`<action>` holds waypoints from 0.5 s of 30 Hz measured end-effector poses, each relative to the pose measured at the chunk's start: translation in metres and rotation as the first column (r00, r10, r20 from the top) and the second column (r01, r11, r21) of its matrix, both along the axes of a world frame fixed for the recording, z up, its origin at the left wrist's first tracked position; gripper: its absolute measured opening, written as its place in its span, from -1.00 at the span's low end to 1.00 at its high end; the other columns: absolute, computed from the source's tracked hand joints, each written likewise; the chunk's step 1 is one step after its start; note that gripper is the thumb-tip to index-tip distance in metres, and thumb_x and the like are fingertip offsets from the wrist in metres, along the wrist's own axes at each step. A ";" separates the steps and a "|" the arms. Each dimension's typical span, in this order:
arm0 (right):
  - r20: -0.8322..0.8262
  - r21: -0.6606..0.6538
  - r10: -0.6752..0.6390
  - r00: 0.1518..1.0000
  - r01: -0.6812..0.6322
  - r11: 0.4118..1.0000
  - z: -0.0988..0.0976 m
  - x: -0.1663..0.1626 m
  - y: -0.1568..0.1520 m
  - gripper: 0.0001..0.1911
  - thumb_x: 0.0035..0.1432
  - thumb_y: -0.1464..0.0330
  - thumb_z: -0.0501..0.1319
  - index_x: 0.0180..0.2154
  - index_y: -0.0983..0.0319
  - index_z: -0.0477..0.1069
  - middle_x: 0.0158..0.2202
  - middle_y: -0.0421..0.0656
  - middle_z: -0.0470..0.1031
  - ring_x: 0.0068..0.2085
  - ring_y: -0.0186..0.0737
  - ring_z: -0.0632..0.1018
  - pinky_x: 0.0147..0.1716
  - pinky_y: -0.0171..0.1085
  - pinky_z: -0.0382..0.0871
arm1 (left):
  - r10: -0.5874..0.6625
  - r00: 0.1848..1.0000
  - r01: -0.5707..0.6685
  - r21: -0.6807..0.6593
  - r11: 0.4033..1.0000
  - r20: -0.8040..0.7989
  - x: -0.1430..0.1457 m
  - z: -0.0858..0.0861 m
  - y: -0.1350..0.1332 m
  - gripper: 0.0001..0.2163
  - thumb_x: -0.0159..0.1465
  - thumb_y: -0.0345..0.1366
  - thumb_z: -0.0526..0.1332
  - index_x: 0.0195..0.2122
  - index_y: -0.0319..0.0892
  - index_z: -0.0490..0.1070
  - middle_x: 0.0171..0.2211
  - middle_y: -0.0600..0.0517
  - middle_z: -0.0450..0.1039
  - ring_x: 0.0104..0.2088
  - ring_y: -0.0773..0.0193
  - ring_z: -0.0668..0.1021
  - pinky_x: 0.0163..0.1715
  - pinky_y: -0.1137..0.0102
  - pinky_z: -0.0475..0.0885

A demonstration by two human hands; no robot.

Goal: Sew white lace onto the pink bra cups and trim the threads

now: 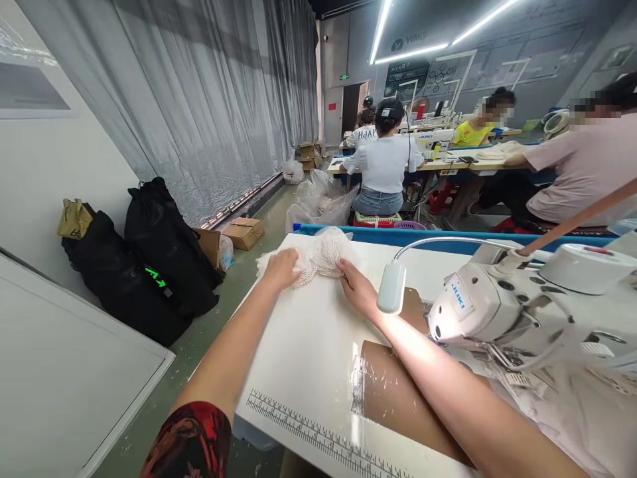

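Observation:
Two rounded bunches of sheer white mesh fabric lie side by side at the far end of the white sewing table (293, 345). My left hand (283, 268) is closed on the left bunch of mesh fabric (306, 267), its fingertips partly hidden in the folds. With thumb and fingers together, my right hand (354, 284) grips the near right edge of the other bunch of mesh fabric (329, 251). Both arms reach forward across the table, the right one passing under a small lamp (391, 289).
A white sewing machine (478, 302) with a lit needle area stands at the right. Brown patches (393, 385) and a printed ruler (323, 431) mark the tabletop. Black bags (159, 252) and a cardboard box (243, 232) stand left. Several people sit ahead, one in a white shirt (383, 162).

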State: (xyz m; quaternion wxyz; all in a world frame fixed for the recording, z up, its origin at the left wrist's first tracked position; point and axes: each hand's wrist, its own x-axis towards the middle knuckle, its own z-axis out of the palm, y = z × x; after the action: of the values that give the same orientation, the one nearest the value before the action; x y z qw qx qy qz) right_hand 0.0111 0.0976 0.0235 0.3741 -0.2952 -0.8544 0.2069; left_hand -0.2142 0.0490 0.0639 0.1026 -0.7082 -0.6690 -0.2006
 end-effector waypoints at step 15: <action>0.548 -0.069 0.092 0.831 -0.065 0.996 -0.023 0.227 -0.189 -0.80 0.06 0.47 0.09 -0.28 0.21 0.45 -0.33 -0.09 0.51 -0.35 -0.18 0.47 -0.41 -0.27 0.24 | -0.603 0.694 0.705 -0.201 0.680 0.395 0.191 0.003 -0.106 -0.72 0.28 -0.16 0.15 -0.02 -0.12 0.38 0.02 -0.06 0.44 0.03 0.15 0.48 0.06 0.28 0.39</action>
State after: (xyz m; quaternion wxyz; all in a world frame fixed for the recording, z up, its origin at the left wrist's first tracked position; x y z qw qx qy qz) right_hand 0.2383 -0.0919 0.0003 0.0968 -0.3155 -0.9322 0.1485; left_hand -0.0231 -0.0571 0.0669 -0.2013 -0.8698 -0.3985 -0.2101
